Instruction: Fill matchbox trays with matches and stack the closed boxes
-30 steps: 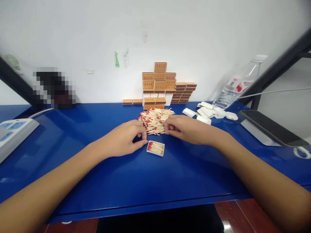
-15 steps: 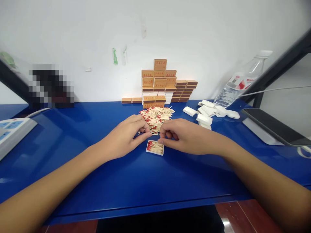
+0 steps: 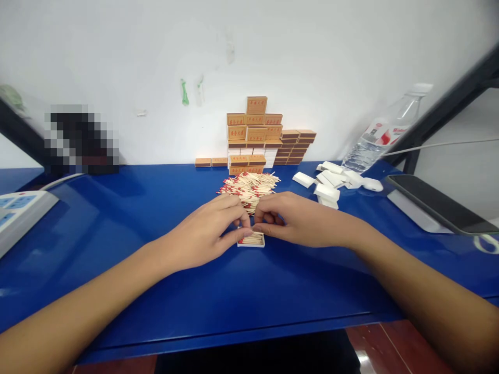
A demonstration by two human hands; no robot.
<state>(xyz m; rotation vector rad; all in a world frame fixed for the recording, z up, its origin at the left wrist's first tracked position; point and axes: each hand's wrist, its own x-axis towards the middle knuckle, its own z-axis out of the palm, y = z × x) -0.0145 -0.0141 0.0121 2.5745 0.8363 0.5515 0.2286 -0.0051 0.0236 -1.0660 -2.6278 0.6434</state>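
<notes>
With left hand [image 3: 218, 228] and right hand [image 3: 298, 219] pinched narrow at matchbox tray [image 3: 251, 245], just below centre of frame, held contents impossible to tell, lay matchsticks [image 3: 256, 239] parallel, red heads [image 3: 241, 241] leftward.

Black Below the Blue Table [image 3: 234, 298], Bare Above It

Over the table, the left hand [image 3: 212, 228] and the right hand [image 3: 296, 218] are both bare, with slim fingers [image 3: 237, 213]. The left forearm [image 3: 105, 285] and the right forearm [image 3: 409, 280] are uncovered too, smooth in outline, narrow at the wrist and broader farther back. Beneath the table's front edge shows some dark clothing [image 3: 257, 356], plain, black and wide. It is too dark for folds or seams to be made out, and the kind of garment cannot be told.
</notes>
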